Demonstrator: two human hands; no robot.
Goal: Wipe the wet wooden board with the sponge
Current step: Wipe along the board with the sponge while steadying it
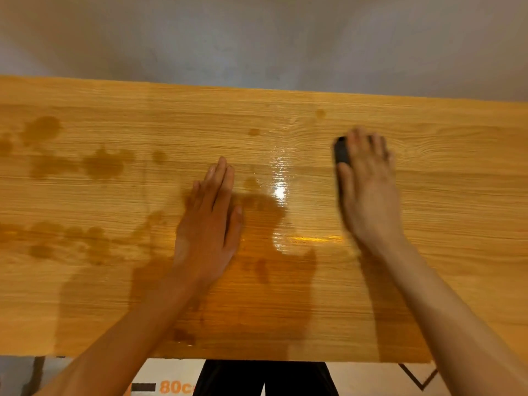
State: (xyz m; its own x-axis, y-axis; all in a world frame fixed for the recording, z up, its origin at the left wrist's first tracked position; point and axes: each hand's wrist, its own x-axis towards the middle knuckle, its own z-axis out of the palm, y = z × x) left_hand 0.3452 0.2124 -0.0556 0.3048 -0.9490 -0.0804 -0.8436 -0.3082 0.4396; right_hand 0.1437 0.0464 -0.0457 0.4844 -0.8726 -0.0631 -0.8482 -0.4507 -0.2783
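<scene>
A long, honey-coloured wooden board (pixel 428 224) with horizontal grain is seen from above, filling most of the view, with a pale grey wall (pixel 257 38) behind its far edge. The wiping is judged to be only partly done. Dark wet blotches (pixel 103 164) are scattered across the left third of the board, a second band of them runs lower on the left, and a large glossy wet patch (pixel 280 192) shines in the middle, between the two hands. The right-hand stretch of the board looks even in colour and is taken to be dry or already wiped, though this cannot be confirmed. Most of the wet area is therefore judged to be left.

The small dark sponge (pixel 341 152) is held on the board right of centre, pressed under the right hand (pixel 368 192). Only its left end is seen, beside the thumb; the rest is hidden by the fingers, which are closed down over it. The right arm is stretched forward from the lower right corner.

The left hand (pixel 208 224) is laid flat on the board near the middle, palm down, fingers straight and close together, holding nothing, apparently steadying the board. Its edge touches the wet patch. The left arm comes in from the lower left.
</scene>
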